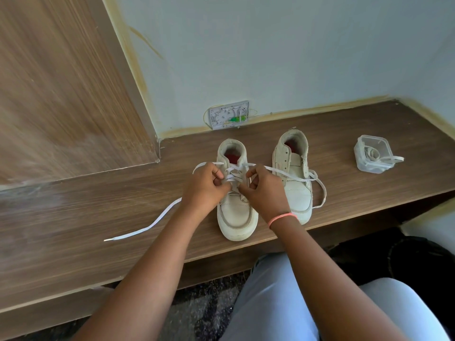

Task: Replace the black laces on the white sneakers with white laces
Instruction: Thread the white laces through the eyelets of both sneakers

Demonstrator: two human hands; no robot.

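White lace (147, 226) is pinched by left hand (205, 184) and right hand (264, 190) over the near sneaker (236, 217). Second sneaker (295, 190) is seen just beside it on the worktop (98, 212).

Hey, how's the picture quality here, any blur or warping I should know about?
Head view: the wood panel at left is smeared with motion blur; wide-angle warping bends the shelf; soft even daylight, no glare; both hands and the sneakers stay sharp.

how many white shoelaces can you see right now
2. One lace is threaded through the left sneaker, pinched by the left hand and right hand. Another lies coiled in the clear container. More may be hidden beneath it.
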